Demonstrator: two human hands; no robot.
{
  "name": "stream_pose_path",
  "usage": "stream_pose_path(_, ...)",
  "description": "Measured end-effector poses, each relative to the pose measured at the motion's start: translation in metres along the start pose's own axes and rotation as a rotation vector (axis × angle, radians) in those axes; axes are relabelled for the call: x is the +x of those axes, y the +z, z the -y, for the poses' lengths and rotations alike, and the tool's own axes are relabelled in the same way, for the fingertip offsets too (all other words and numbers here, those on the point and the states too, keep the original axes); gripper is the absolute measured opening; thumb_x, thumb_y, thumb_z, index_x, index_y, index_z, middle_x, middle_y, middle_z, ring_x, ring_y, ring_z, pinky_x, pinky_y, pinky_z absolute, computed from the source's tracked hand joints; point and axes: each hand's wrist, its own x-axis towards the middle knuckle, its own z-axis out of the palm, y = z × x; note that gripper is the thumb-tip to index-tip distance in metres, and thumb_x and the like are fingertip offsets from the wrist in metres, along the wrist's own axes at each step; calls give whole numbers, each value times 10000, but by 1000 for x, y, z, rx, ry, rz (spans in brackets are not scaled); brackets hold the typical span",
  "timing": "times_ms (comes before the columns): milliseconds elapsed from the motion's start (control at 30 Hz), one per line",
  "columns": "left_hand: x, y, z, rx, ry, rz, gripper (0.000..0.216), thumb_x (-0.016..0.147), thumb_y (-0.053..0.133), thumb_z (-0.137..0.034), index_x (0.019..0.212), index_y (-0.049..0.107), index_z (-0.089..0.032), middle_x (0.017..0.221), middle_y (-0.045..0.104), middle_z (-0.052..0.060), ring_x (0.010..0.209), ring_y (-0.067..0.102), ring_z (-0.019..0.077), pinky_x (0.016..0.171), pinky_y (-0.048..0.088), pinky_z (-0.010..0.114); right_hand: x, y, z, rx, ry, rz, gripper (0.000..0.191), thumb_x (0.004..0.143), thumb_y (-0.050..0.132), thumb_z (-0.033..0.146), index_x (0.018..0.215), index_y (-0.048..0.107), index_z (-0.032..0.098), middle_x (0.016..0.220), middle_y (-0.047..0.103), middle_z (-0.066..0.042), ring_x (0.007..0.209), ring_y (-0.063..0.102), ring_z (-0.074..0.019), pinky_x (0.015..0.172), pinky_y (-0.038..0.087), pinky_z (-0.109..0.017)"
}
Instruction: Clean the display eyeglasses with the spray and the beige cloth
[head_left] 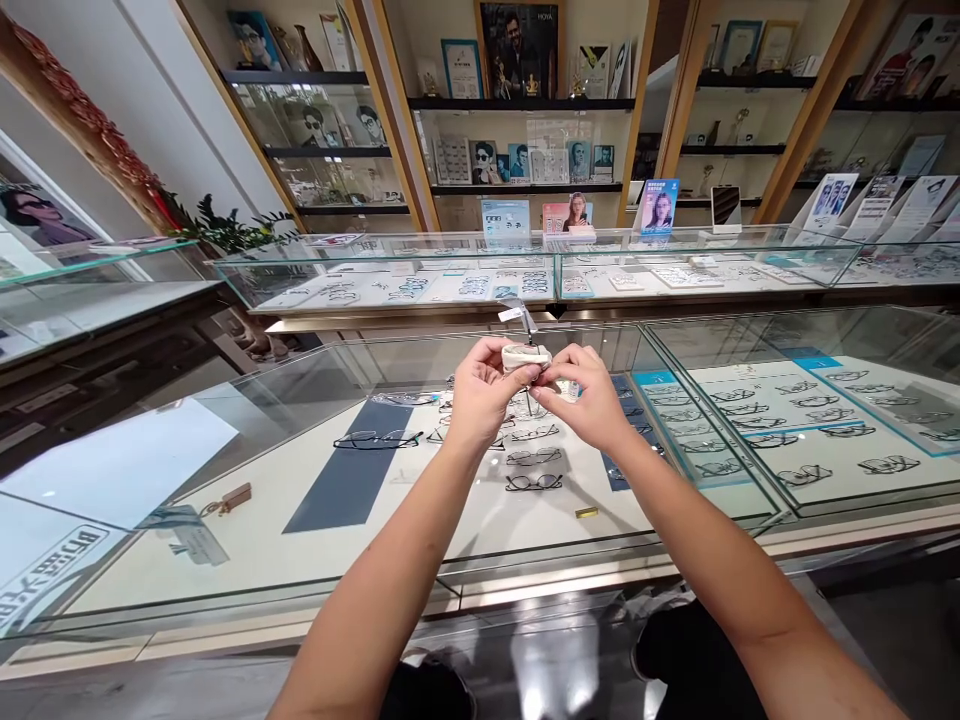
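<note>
Above the near glass counter, both my hands meet in the middle of the view. My left hand (pixel 484 390) is closed around a folded white cloth (pixel 525 357), thumb along its lower edge. My right hand (pixel 589 400) pinches a thin dark pair of glasses (pixel 532 343) beside the cloth; most of the frame is hidden by fingers and cloth. A whitish paper tag (pixel 516 314) sticks up from the glasses. Below, under the counter glass, lie rows of eyeglasses (pixel 534 457).
The near counter's glass top (pixel 255 440) spans the view. On its left lie a brown keychain-like item (pixel 234 498) and a clear tag-like piece (pixel 199 540). A second display case (pixel 420 270) stands behind, with ad cards (pixel 660 207). Wall shelves (pixel 517 104) rise beyond.
</note>
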Motion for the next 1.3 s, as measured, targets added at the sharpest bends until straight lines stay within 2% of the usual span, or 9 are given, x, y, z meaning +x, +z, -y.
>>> stream_pose_path(133,-1,1,3,16,-11,2,498,672,1077,-379,959,714,-194,922,810,32,846,755,168,810,607,280,-2,6,2,-27,21,-69,84,922,795,225,845,773,250,898,680,-20,907,577,-232,879,427,-414)
stream_pose_path(300,1,-2,0,113,42,55,447,737,1044,-418,1048,809,-200,1043,841,76,971,776,211,895,614,319,0,5,2,143,88,-175,75,911,785,241,838,792,258,860,696,-20,871,599,-222,830,460,-398)
stream_pose_path(400,2,-7,0,135,72,16,453,770,1023,-462,1099,848,-206,1105,848,90,1042,778,238,951,612,349,1,3,6,236,136,-202,61,902,799,278,845,816,264,859,723,-27,853,617,-219,785,473,-387)
stream_pose_path(533,5,-12,-1,86,38,-27,454,828,976,-546,1112,842,-219,1089,844,71,1012,773,208,929,603,304,3,1,10,350,188,-215,97,879,825,320,801,824,264,808,739,-19,793,606,-201,778,478,-381)
stream_pose_path(667,8,-15,-4,-39,-58,-24,486,832,956,-596,1117,792,-237,1076,835,60,935,783,197,830,633,287,5,1,9,566,374,-144,157,796,907,401,787,833,264,807,759,-13,762,595,-186,751,471,-360)
stream_pose_path(833,11,-21,-6,-162,-162,-37,452,840,963,-478,1166,737,-260,1152,819,51,959,786,204,867,680,340,8,-1,9,929,639,-144,235,676,981,388,770,824,242,750,725,23,686,560,-122,670,442,-276)
stream_pose_path(967,14,-26,-6,-215,-179,-57,375,912,886,-415,1212,715,-268,1177,808,54,971,777,202,864,683,349,11,-6,13,1149,795,-105,389,575,1046,386,809,779,227,856,773,17,711,620,-115,644,499,-243)
stream_pose_path(1133,18,-31,-9,-248,-137,-151,368,856,902,-387,1172,750,-272,1204,803,55,953,759,199,765,639,285,11,-10,9,1223,796,-21,443,580,1076,407,798,728,241,898,771,12,805,660,-133,711,579,-243)
stream_pose_path(1300,17,-32,-14,-183,-122,-164,380,805,945,-447,1043,733,-239,995,785,34,858,736,176,743,605,255,8,-14,4,1235,741,47,404,676,1030,401,847,700,243,944,775,2,807,675,-134,744,604,-261)
